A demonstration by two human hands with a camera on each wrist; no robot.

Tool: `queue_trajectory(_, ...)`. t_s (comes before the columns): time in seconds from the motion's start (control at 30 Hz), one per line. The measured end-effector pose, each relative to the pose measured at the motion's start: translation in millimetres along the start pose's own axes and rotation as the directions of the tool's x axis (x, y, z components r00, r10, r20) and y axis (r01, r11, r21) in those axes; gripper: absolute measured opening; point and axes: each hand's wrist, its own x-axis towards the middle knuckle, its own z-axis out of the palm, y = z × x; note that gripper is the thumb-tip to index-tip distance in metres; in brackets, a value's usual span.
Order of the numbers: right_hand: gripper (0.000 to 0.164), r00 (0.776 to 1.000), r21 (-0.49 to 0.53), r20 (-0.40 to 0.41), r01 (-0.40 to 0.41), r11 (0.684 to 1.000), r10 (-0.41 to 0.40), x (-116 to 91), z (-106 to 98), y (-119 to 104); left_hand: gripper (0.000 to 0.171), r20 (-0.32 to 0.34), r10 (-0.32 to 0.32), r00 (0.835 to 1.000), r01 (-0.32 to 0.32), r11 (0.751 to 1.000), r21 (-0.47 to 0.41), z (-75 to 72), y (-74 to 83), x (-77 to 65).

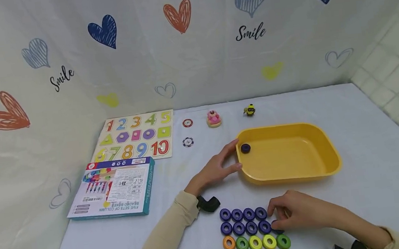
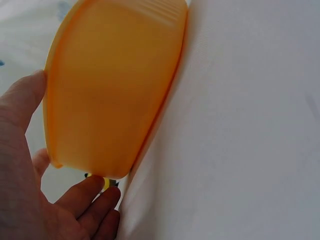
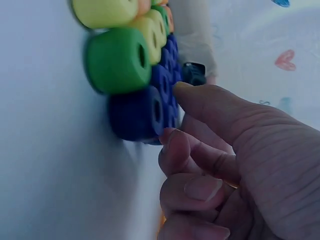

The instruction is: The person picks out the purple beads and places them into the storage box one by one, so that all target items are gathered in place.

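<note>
A yellow plastic tray (image 1: 293,178) lies on the white tablecloth with one dark purple ring bead (image 1: 245,148) at its left end. My left hand (image 1: 216,168) touches that end of the tray, thumb and fingers spread along the rim. Rows of ring beads lie at the front: purple beads (image 1: 251,228) in two rows, then green (image 1: 242,243), yellow (image 1: 255,242) and orange beads (image 1: 229,243). My right hand (image 1: 300,211) is at the right end of the purple rows. Its thumb and forefinger stand apart, close over the corner purple bead (image 3: 132,115), which they partly hide in the head view.
A boxed bead set (image 1: 115,190) and a number board (image 1: 133,137) lie at the left. Two round chips (image 1: 187,123), a pink figure (image 1: 214,118) and a bee figure (image 1: 250,110) are behind. A heart-printed curtain (image 1: 207,58) hangs at the back.
</note>
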Motion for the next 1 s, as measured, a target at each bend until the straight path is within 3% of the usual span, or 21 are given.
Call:
queue_trajectory(0.23, 0.02, 0.995, -0.103, -0.049, -0.093, 0.99, 0.088, -5, 4, 1, 0.072, -0.007, 0.008, 1.0, -0.008, 1.0, -0.015, -0.5, -0.9, -0.6)
queue_trajectory(0.43, 0.019, 0.99, -0.136, -0.111, -0.102, 0.985, 0.087, -20, -4, 10, 0.072, -0.006, -0.003, 1.0, 0.003, 1.0, -0.014, 1.1, 1.4, -1.7)
queue_trajectory(0.6, 0.026, 0.998, 0.052, -0.031, -0.058, 0.997, 0.059, -35, -6, 22, 0.072, -0.005, -0.011, 1.0, 0.011, 1.0, -0.01, 1.5, 2.4, -1.2)
queue_trajectory(0.73, 0.03, 1.0, 0.213, 0.009, -0.029, 0.977, 0.028, -39, -1, 30, 0.072, -0.002, -0.008, 1.0, 0.008, 1.0, -0.003, 0.9, 2.5, -1.6)
queue_trajectory(0.87, 0.029, 1.0, 0.256, 0.011, -0.013, 0.967, 0.01, -40, -2, 32, 0.073, -0.002, 0.002, 1.0, -0.002, 1.0, -0.002, 0.8, 2.5, -2.0)
queue_trajectory(1.0, 0.031, 0.999, 0.267, 0.028, -0.045, 0.963, 0.039, -40, -16, 26, 0.073, -0.002, 0.007, 1.0, -0.007, 1.0, -0.003, 0.7, 2.9, -1.6)
